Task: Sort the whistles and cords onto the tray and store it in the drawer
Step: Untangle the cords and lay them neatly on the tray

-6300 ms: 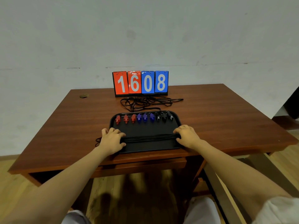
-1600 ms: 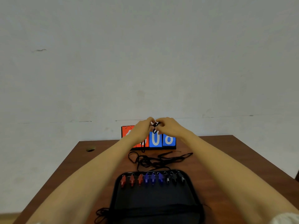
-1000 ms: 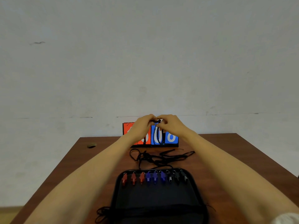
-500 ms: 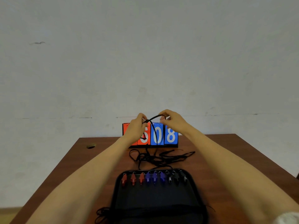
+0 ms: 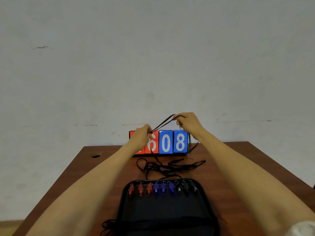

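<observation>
A black cord is stretched between my hands, raised above the far part of the table. My left hand pinches its lower end and my right hand pinches its upper end; the rest hangs down to a tangle of black cords on the table. Nearer to me lies the black tray. Along its far edge stand red whistles, blue whistles and black whistles in a row. More cords lie across the tray's near part.
A flip scoreboard reading 1608 stands at the back of the brown table, partly hidden by my left hand. A round hole is in the far left of the tabletop. A pale wall is behind.
My hands have drawn apart, the right one rising and moving right, so the cord between them is now pulled out longer and straighter. The camera view has stayed about the same.
</observation>
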Demonstrator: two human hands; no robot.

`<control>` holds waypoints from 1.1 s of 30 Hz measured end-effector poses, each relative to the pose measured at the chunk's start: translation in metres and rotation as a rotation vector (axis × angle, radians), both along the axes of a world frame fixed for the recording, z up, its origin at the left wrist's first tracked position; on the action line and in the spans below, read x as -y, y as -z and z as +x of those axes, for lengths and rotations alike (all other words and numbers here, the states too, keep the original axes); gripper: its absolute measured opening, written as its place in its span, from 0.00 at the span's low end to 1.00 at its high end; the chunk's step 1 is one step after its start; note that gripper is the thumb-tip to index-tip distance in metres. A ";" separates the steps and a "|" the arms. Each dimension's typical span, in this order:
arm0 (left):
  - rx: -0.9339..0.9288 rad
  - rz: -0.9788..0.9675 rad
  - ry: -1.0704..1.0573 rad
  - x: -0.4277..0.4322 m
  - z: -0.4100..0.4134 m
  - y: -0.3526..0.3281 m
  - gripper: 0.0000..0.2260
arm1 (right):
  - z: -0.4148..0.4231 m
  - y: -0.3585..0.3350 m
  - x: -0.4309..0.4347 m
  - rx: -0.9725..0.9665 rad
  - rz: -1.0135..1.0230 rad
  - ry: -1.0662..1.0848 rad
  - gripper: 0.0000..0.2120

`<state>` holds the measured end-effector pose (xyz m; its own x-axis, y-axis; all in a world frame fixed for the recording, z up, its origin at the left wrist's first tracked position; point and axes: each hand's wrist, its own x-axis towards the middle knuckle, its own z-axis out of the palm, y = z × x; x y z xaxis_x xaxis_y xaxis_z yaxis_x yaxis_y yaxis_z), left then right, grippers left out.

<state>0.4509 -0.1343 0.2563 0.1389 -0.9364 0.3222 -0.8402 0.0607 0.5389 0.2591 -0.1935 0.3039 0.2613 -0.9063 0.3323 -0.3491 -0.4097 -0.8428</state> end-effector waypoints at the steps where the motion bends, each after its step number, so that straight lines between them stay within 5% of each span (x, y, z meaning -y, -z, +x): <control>1: 0.016 0.017 -0.016 0.001 0.003 0.004 0.10 | -0.003 -0.003 0.002 0.031 -0.008 0.034 0.14; 7: 0.097 0.062 -0.095 0.003 0.009 0.018 0.09 | -0.014 -0.011 0.010 0.073 -0.017 0.174 0.16; 12: -0.022 -0.019 -0.277 0.005 0.023 0.020 0.11 | -0.028 -0.008 0.014 -0.118 0.074 0.207 0.16; 15: -0.116 -0.018 -0.329 0.011 0.021 0.017 0.25 | -0.024 0.000 0.012 -0.209 0.160 0.146 0.14; 17: 0.037 0.080 -0.380 0.012 0.010 0.013 0.35 | -0.019 0.006 0.010 -0.288 0.155 0.108 0.14; 19: 0.135 0.154 -0.254 0.009 -0.005 0.007 0.38 | -0.014 0.010 0.007 -0.346 0.148 0.079 0.15; 23: -0.201 0.220 0.191 -0.001 -0.046 -0.003 0.39 | -0.006 0.011 -0.002 -0.448 0.106 0.012 0.07; 26: -0.272 0.221 0.245 -0.003 -0.066 -0.008 0.34 | -0.004 0.009 -0.007 -0.486 0.047 -0.057 0.06; 30: -0.305 0.080 0.119 -0.002 -0.061 -0.005 0.12 | -0.012 0.006 -0.012 -0.531 -0.015 -0.122 0.10; 33: -0.163 0.085 0.065 -0.010 -0.040 -0.001 0.13 | -0.027 0.011 -0.013 -0.662 0.001 -0.177 0.08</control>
